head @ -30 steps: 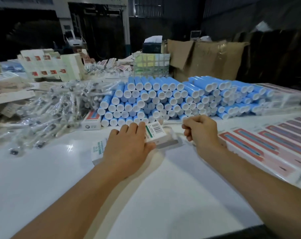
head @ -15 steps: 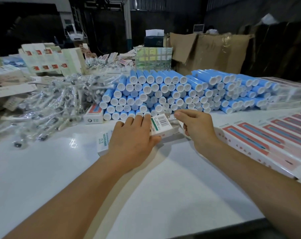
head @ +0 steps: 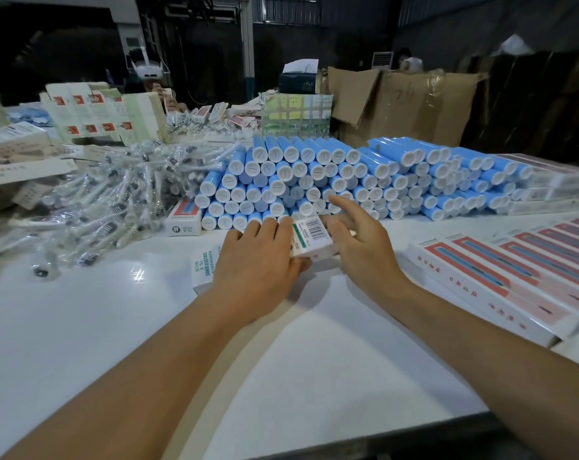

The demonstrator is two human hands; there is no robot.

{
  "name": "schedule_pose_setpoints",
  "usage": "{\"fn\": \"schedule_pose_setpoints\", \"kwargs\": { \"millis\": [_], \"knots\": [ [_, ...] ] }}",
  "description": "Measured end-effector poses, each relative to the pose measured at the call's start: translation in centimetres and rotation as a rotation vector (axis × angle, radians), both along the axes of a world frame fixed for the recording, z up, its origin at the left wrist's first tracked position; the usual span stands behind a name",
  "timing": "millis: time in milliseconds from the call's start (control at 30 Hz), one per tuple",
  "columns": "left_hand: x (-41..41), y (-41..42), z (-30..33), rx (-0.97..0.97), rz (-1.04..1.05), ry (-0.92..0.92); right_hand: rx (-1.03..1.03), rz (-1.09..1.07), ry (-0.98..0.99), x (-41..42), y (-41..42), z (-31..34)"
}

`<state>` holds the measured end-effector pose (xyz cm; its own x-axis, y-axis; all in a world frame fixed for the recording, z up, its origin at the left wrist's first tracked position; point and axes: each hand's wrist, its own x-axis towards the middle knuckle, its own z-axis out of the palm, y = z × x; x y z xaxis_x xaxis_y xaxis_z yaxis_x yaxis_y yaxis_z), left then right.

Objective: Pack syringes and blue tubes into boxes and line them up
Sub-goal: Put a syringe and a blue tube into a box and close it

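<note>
A long white box (head: 314,239) with a barcode end lies on the white table (head: 281,360), and my left hand (head: 258,263) grips it from above. My right hand (head: 361,240) hovers at the box's right end with fingers spread, the index finger reaching towards the stacked blue tubes (head: 301,180) with white caps just behind. A heap of syringes (head: 115,197) in clear wrappers lies to the left of the tubes.
Packed red-and-white boxes (head: 513,277) lie in a row on the right. A small closed box (head: 183,222) sits at the foot of the tube stack. Flat cartons (head: 99,114) and a brown cardboard box (head: 407,104) stand at the back, where another person sits.
My right hand went from a closed fist to spread fingers at the box's right end. My left hand kept its hold on the box. The camera moved closer.
</note>
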<state>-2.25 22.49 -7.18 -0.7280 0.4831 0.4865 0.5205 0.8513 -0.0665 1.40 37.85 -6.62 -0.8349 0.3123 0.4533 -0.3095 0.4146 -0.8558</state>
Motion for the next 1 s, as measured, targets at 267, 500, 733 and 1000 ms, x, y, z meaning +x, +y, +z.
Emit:
{"fn": "schedule_pose_setpoints", "kwargs": {
  "millis": [267, 500, 733, 1000],
  "knots": [
    [-0.4, -0.8, 0.5, 0.062, 0.103, -0.012, -0.026, -0.122, 0.003, 0.9, 0.0, 0.4],
    [-0.2, -0.1, 0.0, -0.003, 0.103, 0.011, 0.048, -0.043, -0.054, 1.4, -1.2, 0.2],
    [0.1, 0.0, -0.2, -0.024, 0.096, 0.062, 0.046, -0.022, -0.07, 1.3, -0.9, 0.2],
    [0.4, 0.0, 0.0, 0.029, 0.042, 0.049, 0.052, 0.054, -0.027, 1.2, -0.4, 0.4]
  ]
}}
